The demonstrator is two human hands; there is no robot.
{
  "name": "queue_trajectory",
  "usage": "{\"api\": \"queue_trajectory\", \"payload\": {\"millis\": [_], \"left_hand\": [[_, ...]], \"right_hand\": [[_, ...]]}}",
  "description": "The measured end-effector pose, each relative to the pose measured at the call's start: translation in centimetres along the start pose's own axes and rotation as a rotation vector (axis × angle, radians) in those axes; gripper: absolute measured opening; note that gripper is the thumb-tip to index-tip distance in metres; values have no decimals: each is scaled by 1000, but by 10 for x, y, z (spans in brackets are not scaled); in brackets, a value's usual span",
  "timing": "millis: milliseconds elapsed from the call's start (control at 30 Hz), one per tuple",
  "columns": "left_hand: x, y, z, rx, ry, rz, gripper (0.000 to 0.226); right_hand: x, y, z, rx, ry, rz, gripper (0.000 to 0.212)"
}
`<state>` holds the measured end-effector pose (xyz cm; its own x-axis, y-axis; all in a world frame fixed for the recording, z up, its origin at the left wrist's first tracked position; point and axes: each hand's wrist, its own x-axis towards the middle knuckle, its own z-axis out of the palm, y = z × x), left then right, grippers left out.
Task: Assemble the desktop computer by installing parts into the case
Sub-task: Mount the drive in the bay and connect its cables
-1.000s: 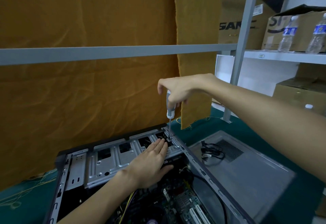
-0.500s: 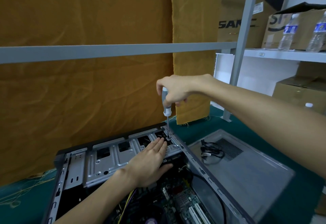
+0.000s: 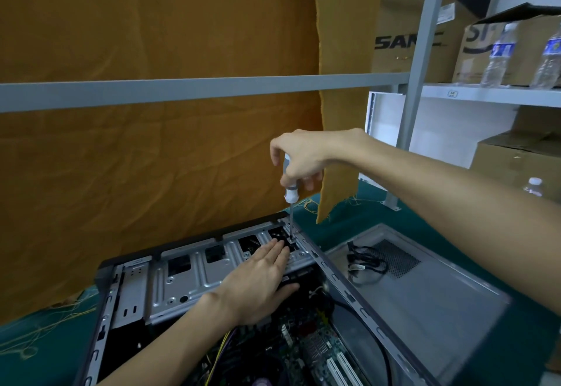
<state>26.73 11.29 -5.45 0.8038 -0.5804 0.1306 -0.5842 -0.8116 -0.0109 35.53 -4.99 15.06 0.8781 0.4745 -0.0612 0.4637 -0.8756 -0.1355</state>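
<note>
An open computer case (image 3: 352, 297) lies on its side on the green table. A silver drive cage (image 3: 182, 282) spans its far end, and the motherboard (image 3: 315, 352) shows below. My left hand (image 3: 258, 282) rests flat on the cage, fingers straight and pointing at the far right corner. My right hand (image 3: 299, 161) grips the handle of a screwdriver (image 3: 290, 196) held upright. Its tip meets a screw spot at the cage's far right corner, just beyond my left fingertips.
The grey side panel (image 3: 425, 288) lies right of the case with a black cable bundle (image 3: 365, 262) on it. An orange cloth (image 3: 151, 142) hangs behind, crossed by a grey rail. Shelving at right holds cardboard boxes (image 3: 403, 21) and water bottles (image 3: 498, 57).
My right hand has turned slightly on the screwdriver handle, the index finger now lifted off. The left hand stays on the cage. The view has shifted a little.
</note>
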Motion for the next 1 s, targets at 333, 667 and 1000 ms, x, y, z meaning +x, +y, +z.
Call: {"api": "queue_trajectory", "payload": {"millis": [333, 667, 1000], "left_hand": [[1, 0, 0, 10, 2, -3, 82], [0, 2, -2, 4, -9, -9, 82], [-1, 3, -5, 10, -15, -9, 81]], "right_hand": [[-3, 1, 5, -106, 136, -12, 33], [-10, 1, -1, -16, 8, 6, 30], [-10, -3, -1, 6, -9, 19, 23]]}}
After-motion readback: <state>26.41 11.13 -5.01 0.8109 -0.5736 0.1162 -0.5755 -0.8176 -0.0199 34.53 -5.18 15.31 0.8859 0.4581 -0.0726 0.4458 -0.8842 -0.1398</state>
